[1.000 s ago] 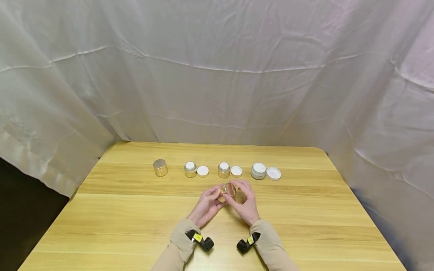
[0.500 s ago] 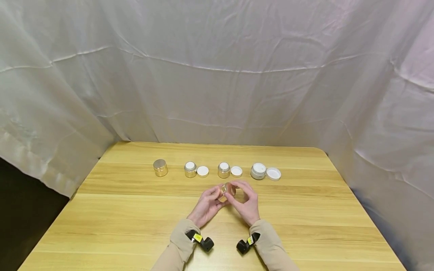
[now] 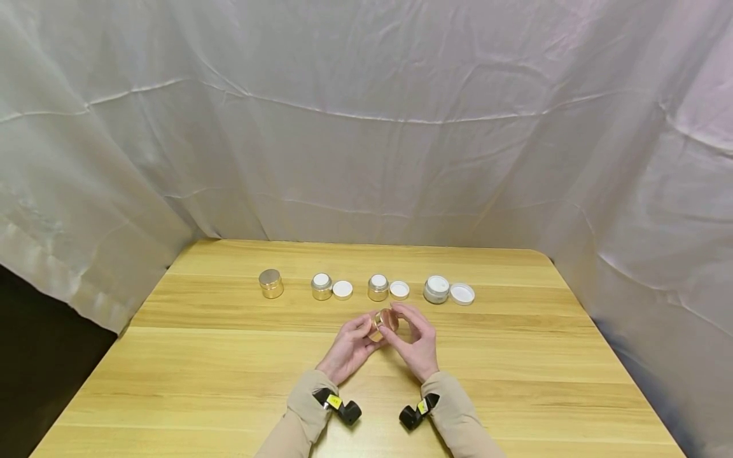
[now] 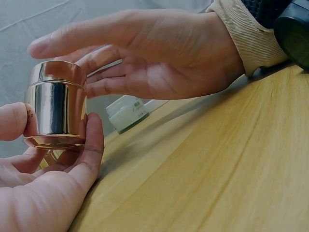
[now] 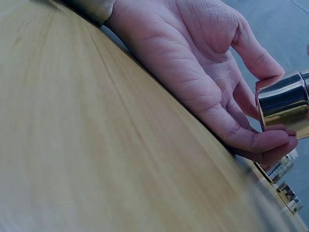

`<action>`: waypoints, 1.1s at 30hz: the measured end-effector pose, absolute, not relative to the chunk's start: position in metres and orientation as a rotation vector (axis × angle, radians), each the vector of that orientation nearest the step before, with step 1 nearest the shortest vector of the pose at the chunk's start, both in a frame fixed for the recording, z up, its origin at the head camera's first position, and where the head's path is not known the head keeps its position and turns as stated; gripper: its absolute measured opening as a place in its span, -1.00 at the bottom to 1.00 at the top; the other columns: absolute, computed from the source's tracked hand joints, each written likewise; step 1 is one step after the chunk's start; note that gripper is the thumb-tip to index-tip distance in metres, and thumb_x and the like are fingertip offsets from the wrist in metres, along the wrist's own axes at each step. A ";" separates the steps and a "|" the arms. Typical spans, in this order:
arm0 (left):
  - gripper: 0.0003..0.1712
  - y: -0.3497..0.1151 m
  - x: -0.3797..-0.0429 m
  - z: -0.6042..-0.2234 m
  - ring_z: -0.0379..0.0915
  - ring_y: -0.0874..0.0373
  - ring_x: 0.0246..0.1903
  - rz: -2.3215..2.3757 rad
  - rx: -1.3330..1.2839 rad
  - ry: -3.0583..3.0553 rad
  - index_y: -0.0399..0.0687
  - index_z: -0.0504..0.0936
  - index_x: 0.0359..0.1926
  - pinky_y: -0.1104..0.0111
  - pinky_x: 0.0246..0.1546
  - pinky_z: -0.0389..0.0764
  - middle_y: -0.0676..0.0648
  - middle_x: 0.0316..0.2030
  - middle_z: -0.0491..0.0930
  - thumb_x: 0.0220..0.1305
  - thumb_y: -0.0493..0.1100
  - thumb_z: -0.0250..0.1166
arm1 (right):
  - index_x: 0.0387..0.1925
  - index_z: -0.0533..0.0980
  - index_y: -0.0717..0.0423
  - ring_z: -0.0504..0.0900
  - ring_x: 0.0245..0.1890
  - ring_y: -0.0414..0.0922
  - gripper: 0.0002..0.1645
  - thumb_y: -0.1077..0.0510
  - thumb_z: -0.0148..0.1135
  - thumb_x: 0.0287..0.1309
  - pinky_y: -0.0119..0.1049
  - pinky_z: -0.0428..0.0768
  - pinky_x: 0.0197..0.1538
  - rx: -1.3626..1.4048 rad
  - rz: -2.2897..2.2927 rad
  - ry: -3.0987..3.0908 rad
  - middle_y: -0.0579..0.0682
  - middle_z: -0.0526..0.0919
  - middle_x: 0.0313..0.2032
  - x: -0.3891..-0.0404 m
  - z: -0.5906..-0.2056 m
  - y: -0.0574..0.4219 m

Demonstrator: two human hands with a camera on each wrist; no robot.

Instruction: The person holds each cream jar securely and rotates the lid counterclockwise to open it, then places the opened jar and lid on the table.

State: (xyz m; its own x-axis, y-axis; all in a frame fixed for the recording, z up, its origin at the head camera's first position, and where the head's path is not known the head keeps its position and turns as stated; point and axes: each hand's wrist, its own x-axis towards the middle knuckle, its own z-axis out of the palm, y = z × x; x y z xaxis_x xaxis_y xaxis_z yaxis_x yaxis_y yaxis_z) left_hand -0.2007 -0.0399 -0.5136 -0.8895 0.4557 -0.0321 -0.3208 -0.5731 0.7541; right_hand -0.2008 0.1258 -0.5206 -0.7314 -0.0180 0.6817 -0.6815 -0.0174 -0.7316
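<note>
A shiny gold cosmetic jar (image 4: 54, 108) is held above the table, tilted in the head view. My left hand (image 3: 348, 348) grips its body, thumb on one side and fingers round the other; the right wrist view shows this same jar (image 5: 284, 102) in those fingers. On the jar sits a gold lid (image 4: 55, 71), its top reflecting copper. My right hand (image 3: 420, 351) spans that lid with thumb and fingers. The left wrist view has the right thumb by the lid's top and the other fingers partly hidden behind it.
Along the back stand a capped gold jar (image 3: 271, 284), two gold jars (image 3: 322, 291) (image 3: 378, 291) and a wider pale jar (image 3: 436, 292), these three with white tops. Upturned white-lined lids (image 3: 342, 290) (image 3: 399, 290) (image 3: 462, 293) lie beside them. A grey curtain (image 3: 366, 159) surrounds the wooden table (image 3: 200, 381).
My right fingers have shifted slightly round the lid, the forefinger lifting a little. The left hand keeps its hold on the jar, and the jars at the back have not moved.
</note>
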 end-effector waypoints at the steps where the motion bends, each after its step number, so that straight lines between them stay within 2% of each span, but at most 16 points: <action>1: -0.39 -0.040 -0.201 -0.514 0.58 0.25 0.08 2.444 0.234 1.120 -0.49 0.03 0.47 0.27 0.31 0.58 0.08 0.02 0.63 0.59 -0.22 -0.10 | 0.04 0.49 0.61 0.64 0.02 -0.17 -0.40 0.64 0.41 -0.15 -0.43 0.63 0.24 0.715 1.794 -1.781 0.53 0.55 -0.03 -0.201 -0.521 0.126; 7: -0.45 -0.040 -0.201 -0.515 0.58 0.23 0.10 2.454 0.230 1.114 -0.45 0.13 0.44 0.22 0.36 0.55 0.07 0.03 0.64 0.58 -0.23 -0.08 | -0.01 0.52 0.61 0.66 -0.01 -0.19 -0.45 0.63 0.41 -0.14 -0.41 0.65 0.22 0.747 1.787 -1.769 0.51 0.59 -0.11 -0.202 -0.519 0.126; 14: -0.46 -0.040 -0.200 -0.514 0.58 0.24 0.10 2.450 0.224 1.118 -0.44 0.15 0.44 0.21 0.37 0.55 0.09 0.06 0.61 0.57 -0.26 -0.07 | 0.03 0.49 0.64 0.62 0.09 -0.18 -0.47 0.66 0.33 -0.09 -0.39 0.59 0.31 0.819 1.791 -1.752 0.47 0.59 -0.03 -0.203 -0.521 0.127; 18: -0.47 -0.040 -0.199 -0.514 0.57 0.21 0.13 2.455 0.232 1.107 -0.45 0.17 0.43 0.18 0.39 0.52 0.08 0.10 0.58 0.57 -0.26 -0.06 | 0.01 0.51 0.61 0.63 0.00 -0.10 -0.44 0.63 0.41 -0.14 -0.42 0.63 0.23 0.712 1.733 -1.797 0.44 0.61 -0.05 -0.202 -0.522 0.126; 23: -0.48 -0.040 -0.199 -0.514 0.56 0.21 0.13 2.455 0.240 1.102 -0.43 0.20 0.41 0.18 0.40 0.51 0.05 0.05 0.61 0.58 -0.23 -0.06 | -0.05 0.53 0.60 0.62 -0.14 0.07 -0.44 0.62 0.47 -0.22 -0.43 0.66 0.13 0.637 1.698 -1.815 0.47 0.61 -0.13 -0.202 -0.522 0.126; 26: -0.50 -0.040 -0.199 -0.514 0.55 0.20 0.14 2.453 0.242 1.104 -0.40 0.25 0.40 0.18 0.40 0.51 0.05 0.03 0.62 0.58 -0.23 -0.06 | -0.07 0.55 0.59 0.64 -0.12 -0.02 -0.46 0.63 0.46 -0.22 -0.45 0.66 0.13 0.661 1.713 -1.807 0.47 0.61 -0.13 -0.202 -0.522 0.126; 30: -0.57 -0.040 -0.199 -0.514 0.55 0.16 0.15 2.463 0.236 1.104 -0.36 0.36 0.33 0.19 0.39 0.52 0.05 0.08 0.58 0.56 -0.26 -0.05 | -0.04 0.55 0.58 0.64 0.01 -0.21 -0.47 0.65 0.41 -0.18 -0.47 0.62 0.23 0.731 1.758 -1.773 0.52 0.58 -0.10 -0.202 -0.522 0.126; 33: -0.56 -0.040 -0.200 -0.515 0.56 0.19 0.14 2.462 0.244 1.118 -0.36 0.34 0.35 0.21 0.36 0.55 0.06 0.10 0.59 0.56 -0.25 -0.05 | 0.01 0.52 0.60 0.61 0.09 -0.23 -0.46 0.66 0.37 -0.12 -0.45 0.58 0.30 0.776 1.782 -1.768 0.55 0.56 -0.05 -0.201 -0.520 0.126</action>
